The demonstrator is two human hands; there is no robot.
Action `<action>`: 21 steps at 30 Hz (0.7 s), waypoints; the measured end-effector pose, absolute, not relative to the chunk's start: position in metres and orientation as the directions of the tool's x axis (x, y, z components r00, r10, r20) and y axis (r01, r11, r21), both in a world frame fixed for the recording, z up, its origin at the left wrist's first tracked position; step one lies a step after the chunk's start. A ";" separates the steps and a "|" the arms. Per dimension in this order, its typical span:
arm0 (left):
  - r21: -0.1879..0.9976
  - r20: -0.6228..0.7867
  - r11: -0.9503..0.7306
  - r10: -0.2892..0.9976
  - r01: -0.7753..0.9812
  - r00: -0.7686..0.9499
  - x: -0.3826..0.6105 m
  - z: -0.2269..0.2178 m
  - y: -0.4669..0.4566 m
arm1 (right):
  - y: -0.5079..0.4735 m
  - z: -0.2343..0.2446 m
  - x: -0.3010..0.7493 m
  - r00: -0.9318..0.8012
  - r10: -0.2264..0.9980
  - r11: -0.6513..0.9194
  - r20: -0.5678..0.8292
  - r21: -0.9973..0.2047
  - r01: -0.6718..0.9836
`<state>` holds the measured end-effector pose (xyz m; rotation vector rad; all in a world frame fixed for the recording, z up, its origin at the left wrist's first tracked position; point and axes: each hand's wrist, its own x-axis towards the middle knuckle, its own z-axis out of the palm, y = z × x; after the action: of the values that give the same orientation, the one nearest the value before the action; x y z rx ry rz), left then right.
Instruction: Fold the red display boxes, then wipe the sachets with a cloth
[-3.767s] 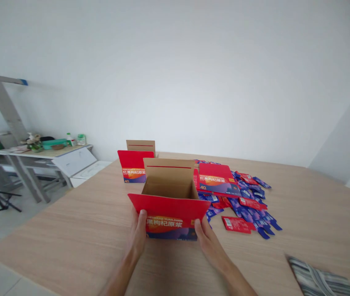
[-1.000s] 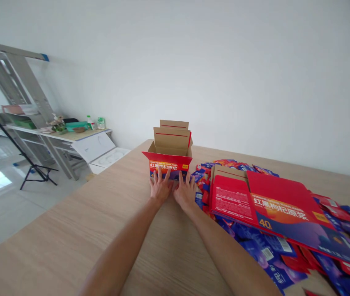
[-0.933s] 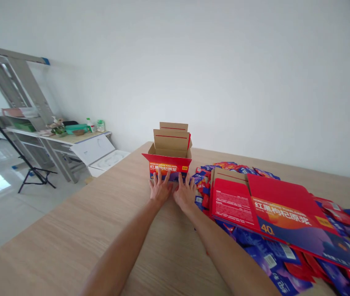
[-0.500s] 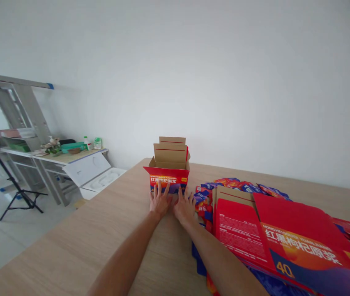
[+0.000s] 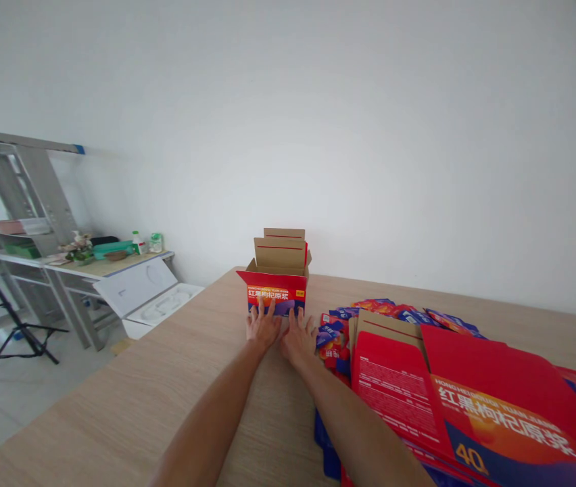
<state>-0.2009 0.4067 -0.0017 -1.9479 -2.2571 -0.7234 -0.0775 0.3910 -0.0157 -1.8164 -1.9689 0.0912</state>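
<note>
An upright red and blue carton [image 5: 276, 287] with its brown inner flaps raised stands toward the far edge of the table. Another open carton stands close behind it, showing mostly a brown flap [image 5: 284, 234]. My left hand [image 5: 262, 327] has its fingers spread, the tips against the lower front face of the near carton. To its right, my right hand [image 5: 298, 338] also has its fingers apart, with fingertips at the lower right of that same face. Neither hand is wrapped around anything.
Flattened red cartons [image 5: 399, 379] lie stacked at the right, over and beside many small red and blue sachets [image 5: 333, 338]. Off the table's left edge are an open white box [image 5: 138, 291], a side desk [image 5: 100, 267] with bottles, and a black tripod [image 5: 24, 331].
The view has turned slightly to the right. Both hands remain at the front of the near carton, their fingertips still touching it.
</note>
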 end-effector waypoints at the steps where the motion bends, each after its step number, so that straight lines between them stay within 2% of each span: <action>1: 0.307 0.346 0.099 0.915 0.947 -0.208 -0.201 -0.001 0.408 | 0.389 -0.016 -0.077 -0.031 0.957 0.133 0.287 -0.344 0.930; 5: 0.315 0.347 0.108 0.912 0.943 -0.220 -0.195 0.003 0.404 | 0.380 -0.016 -0.070 -0.044 0.953 0.146 0.301 -0.326 0.934; 13: 0.283 0.379 0.019 0.916 0.959 -0.131 -0.167 0.021 0.344 | 0.334 0.014 -0.051 -0.077 0.925 0.198 0.372 -0.300 0.933; 21: 0.241 0.263 -0.088 0.965 0.967 0.022 -0.128 0.046 0.259 | 0.239 0.043 -0.010 -0.117 0.887 0.252 0.448 -0.254 0.934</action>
<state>-0.1281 0.2588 0.0463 -2.2415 -2.1181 -0.5680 -0.0096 0.2393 0.0431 -1.6497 -2.0175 -0.1214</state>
